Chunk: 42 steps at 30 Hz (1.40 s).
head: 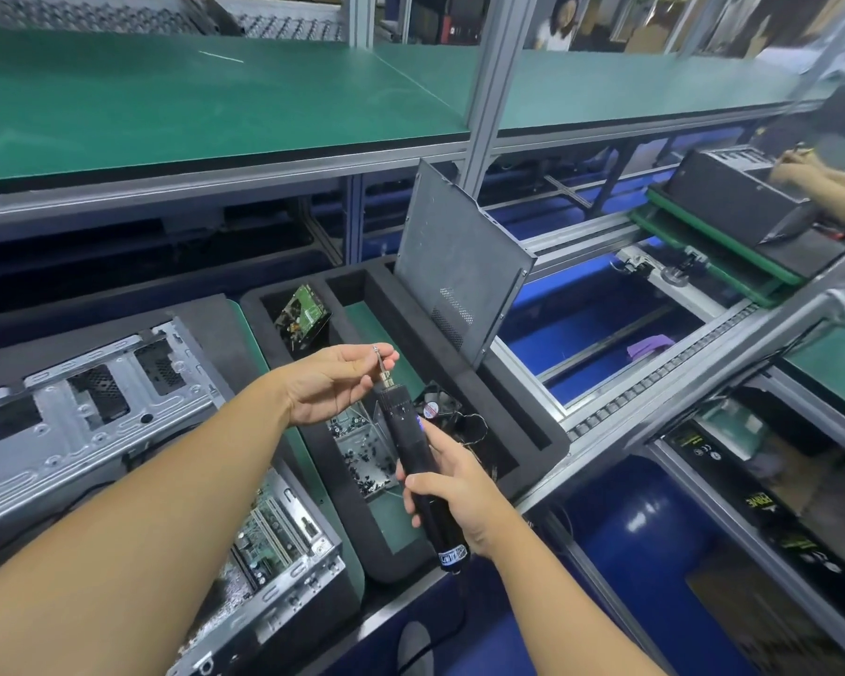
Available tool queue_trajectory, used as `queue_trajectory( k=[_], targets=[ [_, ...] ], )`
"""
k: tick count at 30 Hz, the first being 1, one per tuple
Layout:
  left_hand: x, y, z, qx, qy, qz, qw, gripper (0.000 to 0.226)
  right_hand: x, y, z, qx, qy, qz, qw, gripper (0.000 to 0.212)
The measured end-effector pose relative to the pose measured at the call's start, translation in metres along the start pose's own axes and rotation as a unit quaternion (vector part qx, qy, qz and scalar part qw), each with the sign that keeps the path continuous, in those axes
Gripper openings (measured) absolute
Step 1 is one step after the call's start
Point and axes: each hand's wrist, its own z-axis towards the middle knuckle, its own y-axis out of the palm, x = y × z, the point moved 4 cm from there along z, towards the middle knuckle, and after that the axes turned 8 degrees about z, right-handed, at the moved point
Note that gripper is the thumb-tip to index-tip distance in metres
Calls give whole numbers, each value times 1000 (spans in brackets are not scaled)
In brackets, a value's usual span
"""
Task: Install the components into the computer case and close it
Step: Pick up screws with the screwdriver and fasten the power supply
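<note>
— Screw (377, 351)?
— Tiny, light, slippery: pinched in left grip (333, 383) at screwdriver (406, 431) tip; right grip (452, 490) wrapped round the barrel.
— Case (94, 407)?
— Open, at left edge of surface (252, 329); stiff, sharp-edged, probably best held by frame.

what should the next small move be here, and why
Probably seat the screw on the bit of the electric screwdriver and let go: the left hand pinches it at the tip, the right hand grips the barrel, and the open computer case waits to the left.
</note>
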Motion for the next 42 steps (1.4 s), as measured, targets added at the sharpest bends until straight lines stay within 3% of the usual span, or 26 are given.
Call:
queue_trajectory(
  k=[2, 6, 14, 17, 21, 24, 26, 28, 29, 30, 34, 39, 42],
  targets=[
    [-3, 6, -7, -16, 0, 10, 1000, 25, 0, 4, -10, -2, -7, 4, 1000, 82],
    [-10, 22, -23, -65, 0, 68, 996, 56, 3, 13, -33, 4, -15, 16, 1000, 84],
    [-21, 50, -83, -90, 25, 142, 985, 58, 10, 33, -78, -37, -51, 3, 998, 79],
    [-25, 51, -114, -22, 51, 128, 990, 56, 21, 41, -97, -60, -60, -17, 996, 92],
    [-30, 44, -171, 154, 130, 165, 966, 39, 46, 52, -128, -92, -49, -35, 994, 107],
    [-46, 36, -221, 247, 148, 330, 899, 19, 73, 69, -158, -124, -37, -49, 990, 108],
    [-52, 23, -251, 324, 131, 501, 791, 14, 85, 78, -171, -136, -42, -71, 987, 105],
    [-62, 10, -285, 383, 93, 644, 656, 17, 98, 90, -186, -160, -45, -99, 981, 101],
    [-67, 3, -302, 401, 79, 685, 604, 18, 104, 97, -193, -172, -46, -108, 978, 100],
    [-72, -5, -319, 416, 74, 702, 573, 20, 110, 104, -199, -182, -46, -110, 976, 100],
    [-91, -34, -384, 474, 7, 700, 534, 40, 134, 133, -218, -224, -31, -111, 968, 98],
    [-114, -45, -414, 406, -171, 724, 531, 117, 175, 158, -233, -247, 12, -130, 960, 98],
    [-132, -54, -416, 381, -207, 771, 467, 128, 200, 173, -235, -250, 31, -131, 959, 97]
  ],
)
